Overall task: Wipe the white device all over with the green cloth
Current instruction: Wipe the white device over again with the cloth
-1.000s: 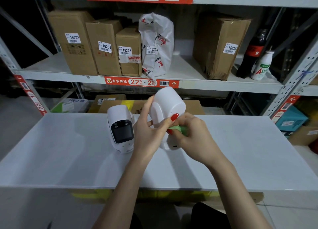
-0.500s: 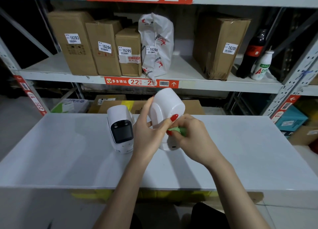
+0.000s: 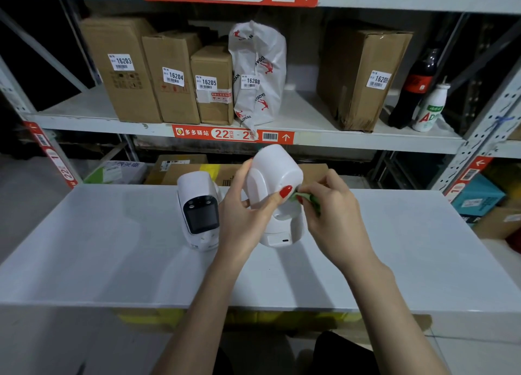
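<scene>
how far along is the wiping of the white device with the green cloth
Midway, as far as one view shows. Done: the rounded white plastic device is picked up, gripped by the left hand. In hand: the right hand pinches the small green cloth against the device's right side. Left: its far side and base, which cannot be judged clean. A second white device with a dark screen stands untouched on the white table.

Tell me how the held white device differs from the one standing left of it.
The held device is gripped by the left hand and wiped with the green cloth; the standing device is untouched. The held one shows plain white casing; the standing one shows a dark screen. Both are white and rounded.
</scene>
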The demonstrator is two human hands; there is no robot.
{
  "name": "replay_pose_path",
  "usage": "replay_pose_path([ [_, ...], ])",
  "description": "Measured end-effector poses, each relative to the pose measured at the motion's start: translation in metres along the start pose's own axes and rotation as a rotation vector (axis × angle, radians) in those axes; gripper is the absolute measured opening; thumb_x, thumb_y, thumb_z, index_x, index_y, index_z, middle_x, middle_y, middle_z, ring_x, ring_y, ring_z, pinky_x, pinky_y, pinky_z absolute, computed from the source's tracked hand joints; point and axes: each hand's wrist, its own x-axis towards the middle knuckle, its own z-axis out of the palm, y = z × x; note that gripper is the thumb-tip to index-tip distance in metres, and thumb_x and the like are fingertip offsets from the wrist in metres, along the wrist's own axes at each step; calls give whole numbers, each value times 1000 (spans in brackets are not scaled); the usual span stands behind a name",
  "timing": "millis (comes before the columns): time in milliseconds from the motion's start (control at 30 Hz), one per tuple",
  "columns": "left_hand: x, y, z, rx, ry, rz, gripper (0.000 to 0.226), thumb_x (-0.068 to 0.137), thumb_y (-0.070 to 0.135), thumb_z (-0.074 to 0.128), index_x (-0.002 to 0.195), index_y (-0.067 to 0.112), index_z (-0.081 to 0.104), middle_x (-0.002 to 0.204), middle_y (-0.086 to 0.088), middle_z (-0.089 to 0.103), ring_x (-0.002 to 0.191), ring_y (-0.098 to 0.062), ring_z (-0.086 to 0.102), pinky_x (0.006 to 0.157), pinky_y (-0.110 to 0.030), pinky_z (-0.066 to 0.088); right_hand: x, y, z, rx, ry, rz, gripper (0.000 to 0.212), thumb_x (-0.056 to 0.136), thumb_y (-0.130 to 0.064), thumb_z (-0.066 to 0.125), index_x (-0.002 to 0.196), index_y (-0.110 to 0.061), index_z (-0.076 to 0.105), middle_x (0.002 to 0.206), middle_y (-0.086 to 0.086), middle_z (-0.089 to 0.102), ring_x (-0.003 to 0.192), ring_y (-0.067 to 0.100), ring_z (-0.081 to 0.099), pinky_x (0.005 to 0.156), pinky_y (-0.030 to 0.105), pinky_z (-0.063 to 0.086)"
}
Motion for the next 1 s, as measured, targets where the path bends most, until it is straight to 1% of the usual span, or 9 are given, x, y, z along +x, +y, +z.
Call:
replay_pose_path([
  [100,0,1,0,-15,7,2,69,75,36,83,133,45,47,126,15,58,114,-8,59,74,-18,57,-1,0,3,-19,-44,1,17,85,1,61,97,-4,71,87,6,46,78,27,48,60,33,41],
  [233,-1,5,1,-36,-4,-3,68,74,34,83,131,47,47,123,17,57,110,-4,60,72,-13,55,-3,-1,6,-32,-149,-5,16,91,-6,54,96,-9,69,90,0,43,87,25,47,67,36,44],
  [433,-2,1,2,10,-2,-5,72,75,37,82,135,46,44,125,15,56,114,-10,59,71,-13,56,-2,-10,6,244,-295,0,18,87,-8,59,92,-18,73,101,1,59,97,21,55,82,39,48],
  [567,0,0,2,2,23,-15,71,74,38,83,134,45,46,126,16,57,115,-9,59,77,-20,59,-2,-7,2,188,-249,26,19,86,-5,61,96,-17,73,99,1,57,95,21,55,80,35,47],
  [700,-1,0,1,15,31,-5,73,74,38,83,137,41,46,128,14,57,114,-8,58,77,-19,58,-3,-3,3,79,-211,34,17,87,-8,60,99,-15,70,94,1,51,90,23,53,77,36,46],
  [800,0,-1,1,14,37,-21,74,74,39,83,138,41,46,129,13,57,115,-11,59,79,-24,60,-3,-6,1,166,-257,54,17,86,-8,63,96,-19,71,98,-1,55,92,18,54,77,25,44],
  [867,1,-1,1,14,48,-29,72,73,40,83,136,43,47,128,14,57,112,-9,60,77,-21,59,-2,-8,-2,244,-297,62,17,86,-9,64,96,-21,72,102,-2,58,94,14,55,75,14,42],
  [933,1,-1,0,9,63,-35,70,74,40,83,134,44,48,129,14,57,107,-4,61,76,-19,58,-2,-9,-5,328,-320,80,15,86,-9,65,94,-19,72,99,-3,60,87,7,56,69,5,41],
  [1000,2,-1,0,-8,71,-45,70,75,40,83,136,42,48,130,12,58,108,-4,61,78,-23,58,-1,-8,-9,417,-292,104,16,87,-7,64,88,-20,73,94,-2,62,79,3,57,62,3,40],
])
